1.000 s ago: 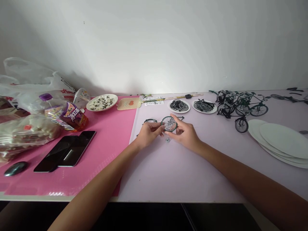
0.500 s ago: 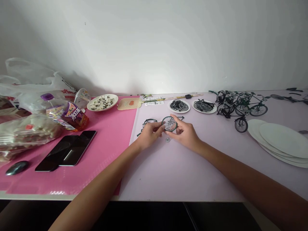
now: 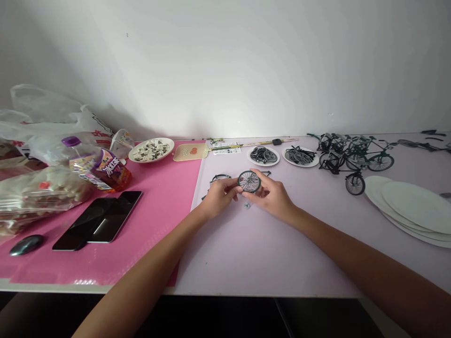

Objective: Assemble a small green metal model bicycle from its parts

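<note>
Little has moved: your view drifts slightly left, and your left hand (image 3: 219,198) and right hand (image 3: 274,196) keep their pose. On the table (image 3: 260,263), stacked white plates (image 3: 417,206) sit to your right, with model bicycles (image 3: 352,157) beyond them and two phones (image 3: 116,213) to your left. Your hands partly block dark bicycle parts (image 3: 216,177) behind. Your fingers clamp the spoked wheel (image 3: 249,181) between them; a small silver piece (image 3: 247,205) lies just nearer you.
</note>
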Motion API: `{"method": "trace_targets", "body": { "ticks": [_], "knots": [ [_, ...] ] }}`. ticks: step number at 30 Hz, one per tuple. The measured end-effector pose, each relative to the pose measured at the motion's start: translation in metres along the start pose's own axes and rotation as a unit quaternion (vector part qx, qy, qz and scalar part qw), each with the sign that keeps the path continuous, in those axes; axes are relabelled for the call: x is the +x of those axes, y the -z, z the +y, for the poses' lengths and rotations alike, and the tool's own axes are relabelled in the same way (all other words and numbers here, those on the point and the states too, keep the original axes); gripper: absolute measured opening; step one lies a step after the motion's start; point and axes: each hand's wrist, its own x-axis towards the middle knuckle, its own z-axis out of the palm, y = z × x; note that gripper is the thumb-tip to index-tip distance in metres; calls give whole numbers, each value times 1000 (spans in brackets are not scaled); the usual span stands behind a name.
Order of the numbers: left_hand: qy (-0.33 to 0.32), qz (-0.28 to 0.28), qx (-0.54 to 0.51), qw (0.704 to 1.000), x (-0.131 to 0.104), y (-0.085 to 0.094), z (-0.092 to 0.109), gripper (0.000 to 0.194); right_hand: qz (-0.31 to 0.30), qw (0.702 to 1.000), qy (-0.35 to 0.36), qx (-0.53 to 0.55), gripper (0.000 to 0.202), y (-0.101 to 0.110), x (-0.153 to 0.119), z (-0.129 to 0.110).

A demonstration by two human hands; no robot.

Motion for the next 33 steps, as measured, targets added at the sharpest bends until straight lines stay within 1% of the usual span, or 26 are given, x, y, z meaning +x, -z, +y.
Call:
{"method": "trace_targets", "body": {
  "ticks": [5,7,9,11,13,15,17,20,22,24,26,28,33],
  "knots": [
    [0,-10,30,1000,-3,5,5,42,14,997,37,-68,73,10,6,2],
    [4,-7,58,998,-4,6,6,43,17,992,22,-121,74,19,13,6],
    [2,-1,89,996,-4,8,5,41,18,985,-11,-170,77,30,20,11],
    [-5,2,111,994,-4,9,3,39,33,978,-36,-202,77,42,27,15],
    [-11,7,124,992,-4,11,0,38,31,973,-56,-221,76,55,32,17],
    [-16,15,133,991,-4,13,-2,37,0,970,-79,-229,76,67,35,19],
    [-20,20,143,989,-4,15,-1,36,-55,966,-90,-238,76,77,37,20],
    [-22,19,158,987,-4,16,0,36,-147,946,-125,-263,70,86,36,23],
    [-24,21,168,985,-4,17,0,35,-183,934,-139,-275,64,88,34,25],
    [-28,29,179,983,-3,19,-2,35,-196,932,-133,-273,59,89,32,25],
    [-31,36,190,981,-2,22,-6,36,-195,937,-124,-263,57,88,31,25],
    [-28,43,203,978,-1,25,-9,37,-194,936,-134,-261,56,87,30,24],
    [7,69,240,968,1,36,-16,35,-215,916,-173,-290,55,89,30,23]
  ]
}}
